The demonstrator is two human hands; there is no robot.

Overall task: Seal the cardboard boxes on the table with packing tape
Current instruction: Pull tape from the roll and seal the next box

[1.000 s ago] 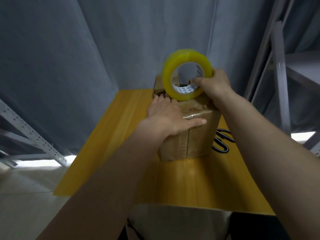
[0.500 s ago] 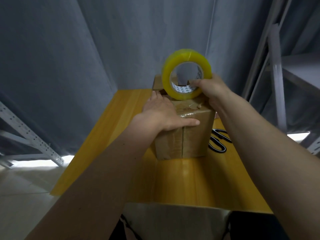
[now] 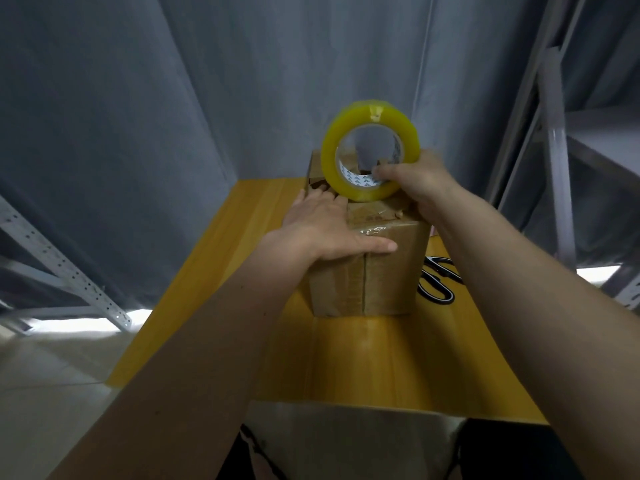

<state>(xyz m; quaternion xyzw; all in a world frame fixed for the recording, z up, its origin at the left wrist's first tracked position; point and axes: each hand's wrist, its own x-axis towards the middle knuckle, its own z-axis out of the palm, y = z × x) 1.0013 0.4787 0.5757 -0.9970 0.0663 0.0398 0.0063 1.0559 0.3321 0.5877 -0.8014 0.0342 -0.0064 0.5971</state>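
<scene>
A small cardboard box (image 3: 388,271) stands on the yellow table (image 3: 381,358), with clear tape down its front seam and across its top edge. My left hand (image 3: 329,226) lies flat on the box's top, thumb pressed along the front edge. My right hand (image 3: 419,181) grips a yellow roll of packing tape (image 3: 370,150), held upright over the far part of the box's top. A second cardboard box (image 3: 315,168) shows partly behind the roll.
Black-handled scissors (image 3: 436,282) lie on the table right of the box, partly hidden by my right forearm. Grey curtains hang behind the table. Metal shelving stands at the right (image 3: 554,168) and a perforated metal brace at the left (image 3: 62,265).
The tape roll in my right hand has turned slightly and shifted a little over the box top. My left hand stays pressed flat on the box.
</scene>
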